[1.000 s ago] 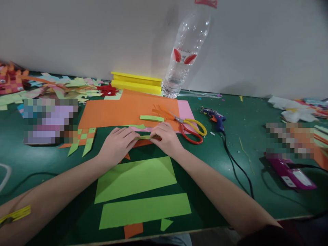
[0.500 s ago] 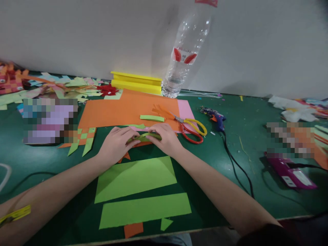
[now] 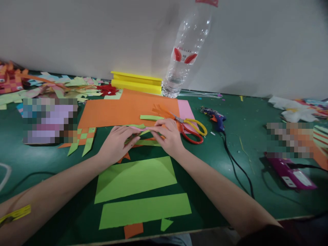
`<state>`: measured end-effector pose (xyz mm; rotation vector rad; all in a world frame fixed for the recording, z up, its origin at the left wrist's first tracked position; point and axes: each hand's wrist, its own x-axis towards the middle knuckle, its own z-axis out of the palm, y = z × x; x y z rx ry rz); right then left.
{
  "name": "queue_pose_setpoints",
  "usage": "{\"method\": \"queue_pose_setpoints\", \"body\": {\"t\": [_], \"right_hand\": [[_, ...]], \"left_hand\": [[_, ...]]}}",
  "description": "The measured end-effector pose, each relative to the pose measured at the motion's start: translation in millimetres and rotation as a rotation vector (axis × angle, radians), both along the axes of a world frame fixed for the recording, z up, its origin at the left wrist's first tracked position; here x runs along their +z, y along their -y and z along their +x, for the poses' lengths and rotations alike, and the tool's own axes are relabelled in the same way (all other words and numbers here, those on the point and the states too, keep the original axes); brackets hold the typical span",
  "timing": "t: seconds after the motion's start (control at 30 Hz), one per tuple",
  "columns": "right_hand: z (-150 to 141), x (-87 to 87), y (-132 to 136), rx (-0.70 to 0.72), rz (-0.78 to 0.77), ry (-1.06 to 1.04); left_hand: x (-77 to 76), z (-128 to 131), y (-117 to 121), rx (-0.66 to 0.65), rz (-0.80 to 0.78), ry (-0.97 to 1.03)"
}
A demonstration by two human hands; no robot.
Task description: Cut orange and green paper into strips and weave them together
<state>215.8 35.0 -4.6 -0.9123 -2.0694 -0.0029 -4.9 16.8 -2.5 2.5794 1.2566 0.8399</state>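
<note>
My left hand [image 3: 114, 141] and my right hand [image 3: 171, 138] face each other at the front edge of the large orange paper sheet [image 3: 110, 112]. Their fingertips nearly meet over a thin pink paper strip [image 3: 139, 129] and touch it. Each thumb stands apart from its fingers. A narrow green paper strip [image 3: 148, 142] lies just below the thumbs. Beyond my right fingers is another short green strip [image 3: 151, 118]. Scissors [image 3: 193, 130] with yellow and red handles rest beside my right hand. Closer to me lie two cut green sheets [image 3: 137, 177], with a woven orange and green piece [image 3: 85, 136] to the left.
A clear water bottle [image 3: 183, 54] stands by the wall next to a folded yellow paper [image 3: 137, 83]. A blue glue gun [image 3: 215, 118] trails a black cable to the right. Paper scraps [image 3: 51, 85] pile up at back left. A purple device [image 3: 292, 172] sits at right.
My hands have let go of the green strip, which now lies on the table below them. Their fingertips have shifted slightly away from me, onto the pink strip, and the thumbs have spread.
</note>
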Motion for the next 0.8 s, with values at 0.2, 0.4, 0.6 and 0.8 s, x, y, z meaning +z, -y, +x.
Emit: {"method": "queue_pose_setpoints", "body": {"t": [0.2, 0.4, 0.6, 0.8], "right_hand": [[0.8, -0.5, 1.5, -0.049, 0.021, -0.005], [1.4, 0.0, 4.7, 0.016, 0.006, 0.000], [-0.8, -1.0, 5.9, 0.103, -0.028, -0.057], [1.4, -2.7, 5.8, 0.139, -0.074, -0.035]], "left_hand": [[-2.4, -0.1, 0.8, 0.022, 0.024, 0.094], [-5.0, -1.9, 0.5, -0.022, 0.037, 0.096], [-3.9, -2.0, 1.7, -0.056, 0.044, 0.068], [-1.5, 0.0, 2.2, -0.092, 0.045, 0.041]]}}
